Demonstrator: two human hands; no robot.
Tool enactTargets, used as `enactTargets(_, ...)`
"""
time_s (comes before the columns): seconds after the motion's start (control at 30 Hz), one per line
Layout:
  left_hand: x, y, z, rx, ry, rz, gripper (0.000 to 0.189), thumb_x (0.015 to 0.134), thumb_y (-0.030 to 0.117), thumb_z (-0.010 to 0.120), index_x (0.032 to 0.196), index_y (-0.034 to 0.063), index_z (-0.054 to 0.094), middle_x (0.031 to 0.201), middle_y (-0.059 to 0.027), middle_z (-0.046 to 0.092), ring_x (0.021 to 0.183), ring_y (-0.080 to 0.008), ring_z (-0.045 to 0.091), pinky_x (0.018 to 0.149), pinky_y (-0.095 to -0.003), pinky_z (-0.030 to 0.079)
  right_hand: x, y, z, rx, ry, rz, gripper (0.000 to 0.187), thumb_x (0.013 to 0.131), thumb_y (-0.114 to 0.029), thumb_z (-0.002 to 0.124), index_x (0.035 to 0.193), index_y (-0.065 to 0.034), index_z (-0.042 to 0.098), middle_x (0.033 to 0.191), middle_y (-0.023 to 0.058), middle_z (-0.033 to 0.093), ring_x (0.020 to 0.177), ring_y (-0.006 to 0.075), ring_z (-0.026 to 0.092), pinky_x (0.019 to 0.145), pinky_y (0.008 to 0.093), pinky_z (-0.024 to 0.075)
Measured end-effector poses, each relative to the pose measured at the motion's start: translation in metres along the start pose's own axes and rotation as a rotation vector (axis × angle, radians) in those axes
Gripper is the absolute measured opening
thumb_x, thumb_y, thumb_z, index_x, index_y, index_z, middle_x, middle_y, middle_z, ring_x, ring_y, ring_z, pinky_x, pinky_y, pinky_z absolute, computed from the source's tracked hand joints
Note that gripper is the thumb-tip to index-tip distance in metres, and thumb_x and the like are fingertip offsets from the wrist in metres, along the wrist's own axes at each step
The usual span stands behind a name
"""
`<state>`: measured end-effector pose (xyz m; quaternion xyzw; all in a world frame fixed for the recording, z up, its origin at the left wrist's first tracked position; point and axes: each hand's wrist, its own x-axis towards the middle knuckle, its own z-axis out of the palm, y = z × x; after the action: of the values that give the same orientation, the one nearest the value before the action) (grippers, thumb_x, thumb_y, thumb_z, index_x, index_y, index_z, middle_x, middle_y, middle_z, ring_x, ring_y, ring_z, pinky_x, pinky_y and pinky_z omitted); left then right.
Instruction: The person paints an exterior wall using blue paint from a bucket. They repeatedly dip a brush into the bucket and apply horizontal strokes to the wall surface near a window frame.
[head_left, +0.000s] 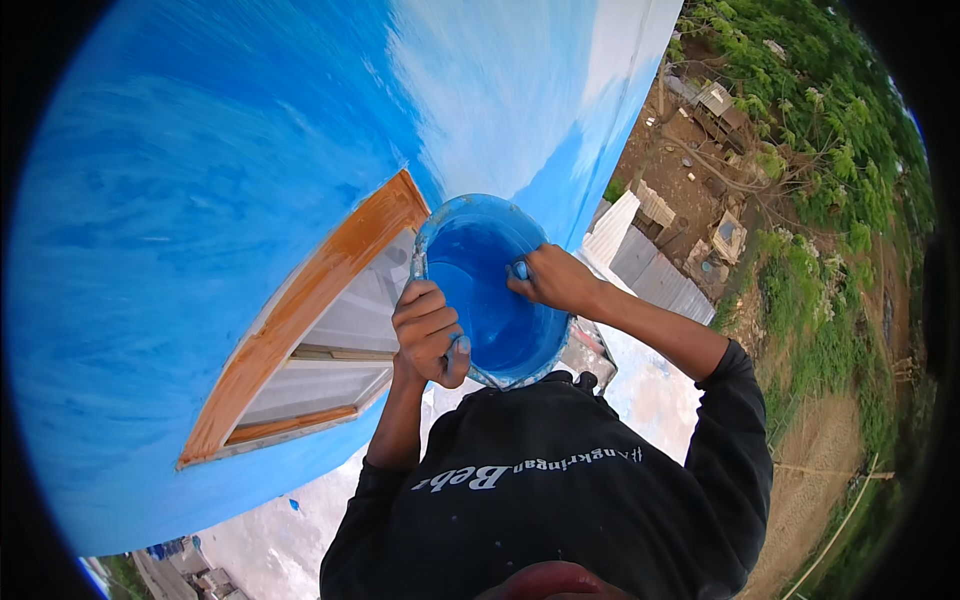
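A plastic bucket (487, 206) with a paint-crusted rim is tilted in front of my chest, its mouth facing up at me. Its inside is coated with blue paint (487, 315). My left hand (429, 330) is shut on the bucket's near left rim, with paint on its thumb. Over the right rim reaches my right hand (551, 277), fingers curled and blue paint at its tip. Whether it grips the rim or something inside is hidden.
On the left stands a wall (187, 225) brushed in streaky blue, around a window with an orange-brown frame (300, 322). A pale paint-spotted surface (277, 540) lies below. Corrugated roofing sheets (652, 270), bare ground and trees (832, 150) are far down on the right.
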<state>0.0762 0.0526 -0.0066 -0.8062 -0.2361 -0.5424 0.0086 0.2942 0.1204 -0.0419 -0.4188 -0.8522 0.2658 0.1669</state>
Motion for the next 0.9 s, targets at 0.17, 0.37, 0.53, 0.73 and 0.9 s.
enactTargets(0.17,0.007,0.003,-0.005,0.002,-0.056,-0.031,0.026,0.069,0.016,0.053,0.048,0.0029,0.044,0.047,-0.0066,0.037,0.046,-0.0233,0.037,0.058,-0.0364,0.036,0.013,-0.003,-0.007,-0.145,-0.059,-0.07,0.022,0.084,-0.024,0.068,0.089,-0.0022,0.069,0.071,0.0199,0.066,0.069,0.0371,0.065,0.067,0.0459,0.0521)
enactTargets(0.37,0.009,0.002,-0.006,-0.033,-0.048,-0.049,0.026,0.067,0.017,0.054,0.048,0.0027,0.044,0.048,-0.0064,0.037,0.046,-0.0226,0.035,0.057,-0.0366,0.035,0.025,-0.004,0.0,-0.226,-0.002,-0.291,0.025,0.085,-0.029,0.066,0.09,-0.0051,0.071,0.073,0.0192,0.066,0.073,0.0361,0.066,0.067,0.0451,0.0533)
enactTargets(0.53,0.005,0.0,-0.01,-0.054,0.002,-0.091,0.028,0.069,0.018,0.053,0.048,0.0018,0.044,0.047,-0.0071,0.036,0.046,-0.0219,0.035,0.057,-0.0369,0.035,0.031,-0.015,-0.014,-0.205,-0.008,-0.272,0.023,0.085,-0.027,0.065,0.091,-0.0056,0.072,0.069,0.0189,0.065,0.067,0.0351,0.066,0.065,0.0447,0.0532)
enactTargets(0.73,-0.004,-0.003,-0.015,-0.098,0.126,-0.163,0.042,0.076,0.027,0.053,0.046,-0.0001,0.042,0.045,-0.0074,0.034,0.046,-0.0212,0.034,0.06,-0.0379,0.038,0.032,-0.04,-0.041,0.233,0.157,-0.157,0.025,0.089,-0.024,0.062,0.086,-0.0014,0.07,0.065,0.0179,0.065,0.053,0.0253,0.064,0.052,0.0373,0.0502)
enactTargets(0.9,-0.009,-0.002,-0.011,-0.113,0.277,-0.166,0.048,0.079,0.032,0.053,0.045,-0.0013,0.045,0.044,-0.0074,0.037,0.046,-0.0203,0.035,0.063,-0.0392,0.039,0.034,-0.059,-0.025,0.769,0.15,0.016,0.031,0.095,-0.025,0.057,0.087,0.0029,0.067,0.063,0.0119,0.066,0.051,0.015,0.062,0.046,0.0277,0.0476)
